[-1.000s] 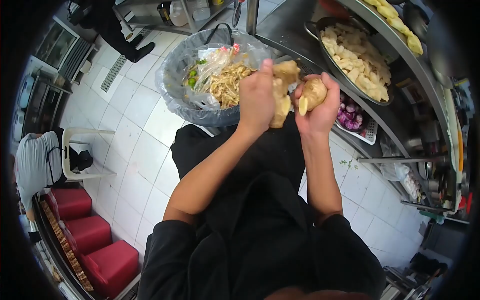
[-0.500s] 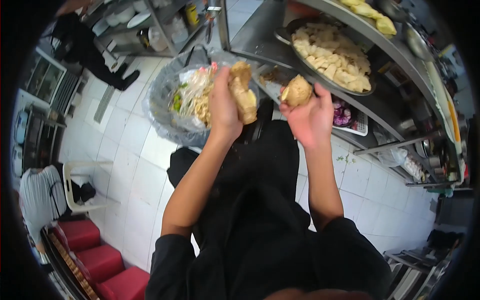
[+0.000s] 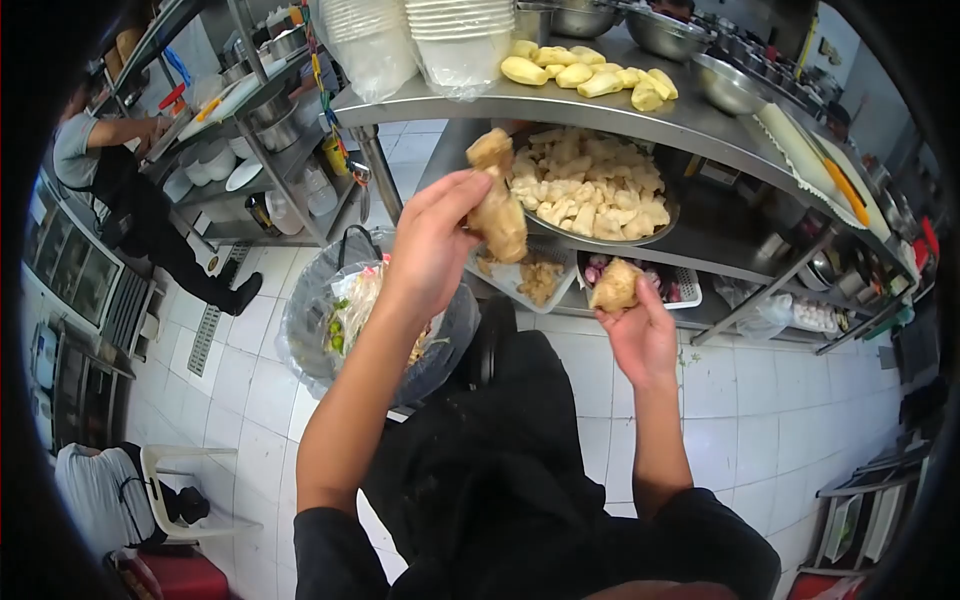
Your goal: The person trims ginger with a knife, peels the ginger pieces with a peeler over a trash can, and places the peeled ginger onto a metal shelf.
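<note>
My left hand (image 3: 432,240) is closed around a long, knobbly piece of ginger (image 3: 497,205), raised in front of the steel shelving. Lower and to the right, my right hand (image 3: 642,342) grips a smaller, rounded piece of ginger (image 3: 614,286) between thumb and fingers. Behind the two pieces, a wide metal pan (image 3: 672,215) on the lower shelf is heaped with pale, knobbly pieces (image 3: 590,185). Below it, a white tray (image 3: 562,292) holds brown scraps. A lined waste bin (image 3: 300,335) with mixed scraps stands left of my legs.
On the steel counter (image 3: 440,103) lie peeled yellow pieces (image 3: 600,80), beside stacked plastic tubs (image 3: 460,45) and metal bowls (image 3: 668,32). A white basket (image 3: 688,288) holds purple onions. At left, a person (image 3: 125,200) stands by another counter; a white chair (image 3: 160,490) is lower left.
My view has tilted up, bringing the counter top into sight. The left hand has lifted its ginger toward the shelf, and the hands are farther apart. Both still hold their pieces.
</note>
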A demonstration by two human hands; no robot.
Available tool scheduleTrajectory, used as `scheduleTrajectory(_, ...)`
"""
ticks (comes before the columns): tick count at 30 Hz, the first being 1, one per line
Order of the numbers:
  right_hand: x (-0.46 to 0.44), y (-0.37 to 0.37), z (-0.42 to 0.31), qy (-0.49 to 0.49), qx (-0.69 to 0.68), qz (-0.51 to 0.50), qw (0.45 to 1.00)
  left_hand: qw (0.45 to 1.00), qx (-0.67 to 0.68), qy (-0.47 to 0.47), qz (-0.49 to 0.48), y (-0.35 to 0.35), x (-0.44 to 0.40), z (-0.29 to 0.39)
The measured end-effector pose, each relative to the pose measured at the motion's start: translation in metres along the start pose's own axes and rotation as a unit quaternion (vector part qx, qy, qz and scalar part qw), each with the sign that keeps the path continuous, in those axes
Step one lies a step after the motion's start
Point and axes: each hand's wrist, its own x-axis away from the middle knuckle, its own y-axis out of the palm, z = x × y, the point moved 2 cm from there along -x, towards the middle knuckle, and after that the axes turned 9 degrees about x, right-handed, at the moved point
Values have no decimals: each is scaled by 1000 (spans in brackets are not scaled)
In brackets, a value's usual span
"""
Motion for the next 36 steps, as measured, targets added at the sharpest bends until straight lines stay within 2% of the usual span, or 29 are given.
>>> scheduleTrajectory(2,5,-8,-7,-10,14,16,1000,1000,-11,-3,-26,7,-1,-1)
scheduleTrajectory(11,11,-21,-20,-21,40,53,998,983,-179,50,-3,15,13,-14)
scheduleTrajectory(14,6,-23,-24,-39,56,42,997,975,-191,116,-18,14,16,-14)
scheduleTrajectory(17,-3,-21,-38,-73,116,38,990,970,-207,123,-25,10,19,-12)
scheduleTrajectory(20,-23,-8,-75,-177,184,45,966,982,-182,52,-6,11,25,-4)
scheduleTrajectory(22,-39,11,-108,-263,233,71,934,993,-115,34,6,2,24,-8)
scheduleTrajectory(24,-66,11,-142,-306,289,91,902,999,-26,14,14,-1,21,-9)
scheduleTrajectory(26,-102,14,-172,-361,374,136,843,996,85,-12,22,-2,22,-8)
scheduleTrajectory(27,-121,13,-187,-355,430,168,813,996,89,-17,18,-4,22,-8)
scheduleTrajectory(30,-174,6,-221,-314,587,277,693,994,102,-31,15,-10,25,-9)
scheduleTrajectory(33,-230,-22,-246,-155,734,241,616,993,109,-39,21,-10,28,-10)
scheduleTrajectory(36,-240,-16,-255,-80,811,231,531,993,99,-45,32,-15,29,-12)
